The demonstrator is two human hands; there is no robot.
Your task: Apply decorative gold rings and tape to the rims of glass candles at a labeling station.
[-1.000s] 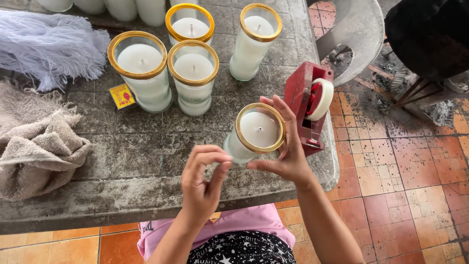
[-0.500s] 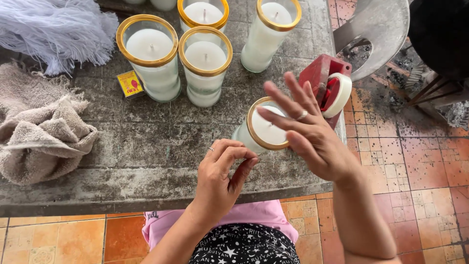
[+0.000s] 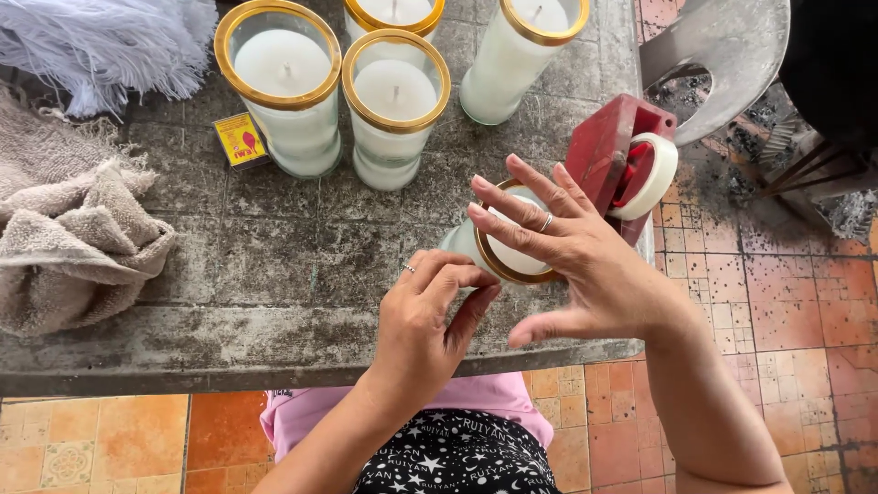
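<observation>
While a second ago my right hand [image 3: 572, 265] cupped the glass candle [image 3: 498, 247] from the side with its white wax face fully showing, that hand now lies flat over the gold rim, fingers spread and stretched across the top, thumb pointing out toward me. Half the wax is hidden under my fingers. The candle itself has hardly shifted: it sits tilted near the front edge of the grey table [image 3: 274, 274], just beside the red tape dispenser [image 3: 626, 160].

My left hand [image 3: 430, 316] has crept closer, too. It was apart from the jar; now its fingertips are pinched together right against the glass below the rim. Whether something thin sits between them, I cannot tell.

So the grip has gone from holding to pressing down, and I judge the jar is being steadied while the left works at its side.

Behind stand three more gold-rimmed candles [image 3: 395, 101], a small yellow matchbox [image 3: 240, 140] and a crumpled beige towel [image 3: 73, 238].
</observation>
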